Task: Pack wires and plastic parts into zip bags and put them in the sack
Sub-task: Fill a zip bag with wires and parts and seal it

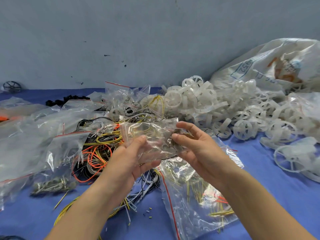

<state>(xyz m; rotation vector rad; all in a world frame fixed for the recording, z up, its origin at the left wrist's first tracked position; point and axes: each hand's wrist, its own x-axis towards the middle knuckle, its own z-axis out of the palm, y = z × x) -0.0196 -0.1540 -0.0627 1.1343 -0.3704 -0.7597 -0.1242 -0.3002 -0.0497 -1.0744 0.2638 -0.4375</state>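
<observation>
Holding one clear bag (155, 137) up in both hands, just above the wires (98, 149) on the blue cloth (277, 187). Stretched long-ways from left to right, nearly flat, a bit crumpled. Zip edge seemingly at the left end, standing up and down, so likely opening toward the left.

Gripped at the left end by the left hand (131, 158): thumb on top, other fingers curled underneath and seen through the plastic. Pinched at the right end by the right hand (195, 144): thumb low, fingers bent over the top, closed on the plastic and on a small dark lump inside. Hard to tell what that lump is. Something round and white inside too, near the middle, but blurry. Bottom edge of the bag hard to pick out against the plastic below.

Under the right arm, flat on the cloth, a second bag (194, 196) with thin yellow wires inside and a red zip line along its left side. Partly hidden by the arm.

Off to the left, more bags (34, 132), shiny and piled up, cut off by the picture edge.

Behind the hands to the right, a big heap of white wheels (216, 108). Past that, a white sack (259, 66) lying against the wall (138, 40), cut off at the right edge. Far left by the wall, one black wheel (12, 86), small and fuzzy.
</observation>
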